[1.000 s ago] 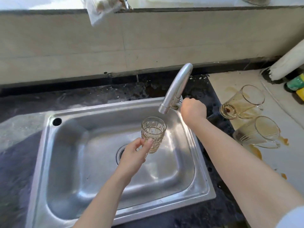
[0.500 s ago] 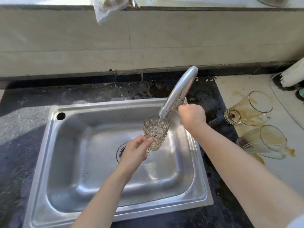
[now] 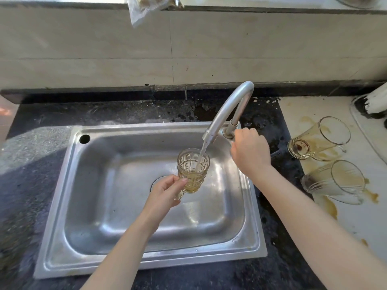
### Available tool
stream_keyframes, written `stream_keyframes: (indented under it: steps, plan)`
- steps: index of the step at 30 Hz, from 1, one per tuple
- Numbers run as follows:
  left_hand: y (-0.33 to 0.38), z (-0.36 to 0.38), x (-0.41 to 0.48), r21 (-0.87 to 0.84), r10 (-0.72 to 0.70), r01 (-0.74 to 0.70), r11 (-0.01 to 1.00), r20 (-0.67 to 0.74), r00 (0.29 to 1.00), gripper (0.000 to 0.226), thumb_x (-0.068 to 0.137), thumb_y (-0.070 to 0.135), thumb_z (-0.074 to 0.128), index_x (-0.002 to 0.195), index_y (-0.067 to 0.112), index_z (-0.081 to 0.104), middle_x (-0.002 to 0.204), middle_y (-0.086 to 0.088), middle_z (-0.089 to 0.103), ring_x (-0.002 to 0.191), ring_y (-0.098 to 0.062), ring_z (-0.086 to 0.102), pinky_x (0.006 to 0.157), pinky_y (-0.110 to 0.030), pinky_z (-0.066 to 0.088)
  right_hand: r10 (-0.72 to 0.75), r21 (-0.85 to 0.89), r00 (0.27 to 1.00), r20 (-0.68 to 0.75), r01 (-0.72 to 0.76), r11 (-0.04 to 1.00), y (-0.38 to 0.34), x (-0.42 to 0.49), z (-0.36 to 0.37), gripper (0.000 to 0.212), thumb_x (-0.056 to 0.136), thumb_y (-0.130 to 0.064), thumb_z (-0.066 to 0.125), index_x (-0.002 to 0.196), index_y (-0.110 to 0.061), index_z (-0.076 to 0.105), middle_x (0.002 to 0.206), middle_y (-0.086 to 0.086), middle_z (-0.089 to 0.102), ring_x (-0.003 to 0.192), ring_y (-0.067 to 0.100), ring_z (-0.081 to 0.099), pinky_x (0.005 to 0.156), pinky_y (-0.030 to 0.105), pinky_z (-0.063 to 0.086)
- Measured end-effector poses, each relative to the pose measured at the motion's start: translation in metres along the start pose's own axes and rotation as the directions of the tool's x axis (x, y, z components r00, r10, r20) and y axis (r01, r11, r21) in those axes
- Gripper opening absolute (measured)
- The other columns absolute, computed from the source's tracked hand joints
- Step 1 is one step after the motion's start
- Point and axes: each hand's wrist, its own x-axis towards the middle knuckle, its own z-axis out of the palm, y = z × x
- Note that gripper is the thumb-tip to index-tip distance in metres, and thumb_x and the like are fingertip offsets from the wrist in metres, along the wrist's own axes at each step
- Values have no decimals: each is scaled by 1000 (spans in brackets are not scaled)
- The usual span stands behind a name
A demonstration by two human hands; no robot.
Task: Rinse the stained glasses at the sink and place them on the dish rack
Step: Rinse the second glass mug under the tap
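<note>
left hand gripping patterned glass mid-basin, clear of sink walls, right hand curled on faucet base

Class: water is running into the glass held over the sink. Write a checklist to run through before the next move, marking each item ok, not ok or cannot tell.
1. Stream lands inside the glass: ok, it falls from the tap into the mouth.
2. Left hand grip: ok, it holds the glass low down.
3. Glass above the sink: ok.
4. Glass rinsed clear: not ok, the water in it looks yellow.
5. Right hand ready to shut the tap: ok, it grips the tap's base.
6. Dish rack free: cannot tell, none in view.
</note>
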Motion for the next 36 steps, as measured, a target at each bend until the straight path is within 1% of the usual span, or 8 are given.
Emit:
stream_keyframes:
  steps: [2,5,7,11,15,21,28,36]
  plan:
    - [-3,-8,-3,-6,-10,10,1000,13,1000,31,77,39,64,83,10,58,77,-2,49,77,-15,47,81,-34,47,77,394,993,91,-107,913,-7,-25,-4,28,82,-13,63,109,-11,61,103,4,59,94,21,56,76,35,46]
    - [-4,-14,-4,-24,-36,37,999,37,999,30,72,39,63,80,12,53,78,-3,48,79,-17,48,82,-34,44,-120,703,777,618,-478,527,-24,-46,-6,76,74,-15,76,140,-22,41,133,-8,48,122,9,44,97,28,40]
    - [-3,-10,0,-19,-39,41,999,75,996,26,71,36,64,76,14,51,73,3,51,72,-12,48,80,-34,41,-250,747,723,644,-524,409,-31,-47,-1,97,66,-16,85,146,-25,30,137,-14,43,126,4,39,100,23,38]
    - [-7,5,1,-24,-47,50,998,135,990,20,71,31,61,75,14,52,62,15,54,62,0,50,80,-32,42,-241,800,762,601,-574,176,-35,-49,4,77,59,6,85,123,-20,51,109,-6,66,98,10,65,77,16,51]
    - [-11,-13,2,-108,-48,58,992,94,994,33,64,36,69,76,11,52,84,1,59,80,-15,51,85,-37,44,-212,829,808,550,-499,253,-53,-52,8,70,54,-5,89,114,-24,58,102,-5,71,94,10,68,84,31,56]
    - [-3,4,17,-157,-9,27,987,116,993,21,73,29,62,69,19,45,80,16,65,77,-9,52,75,-30,36,-90,824,823,560,-544,157,-42,-41,10,68,56,2,86,114,-20,59,104,0,70,96,15,66,77,19,53]
    - [-12,-26,28,-218,-38,44,975,30,999,16,71,31,62,69,22,49,105,5,68,95,-13,59,81,-34,39,-139,790,789,599,-553,265,-70,-27,12,57,56,-10,89,96,-37,58,99,-15,65,95,-1,59,81,17,47]
    - [-18,-23,22,-115,-90,98,989,75,993,27,73,38,61,88,16,57,87,-1,62,85,-15,55,80,-32,42,-164,771,763,625,-570,285,-60,-39,16,59,55,-11,91,100,-33,61,99,-11,68,97,2,61,84,16,48]
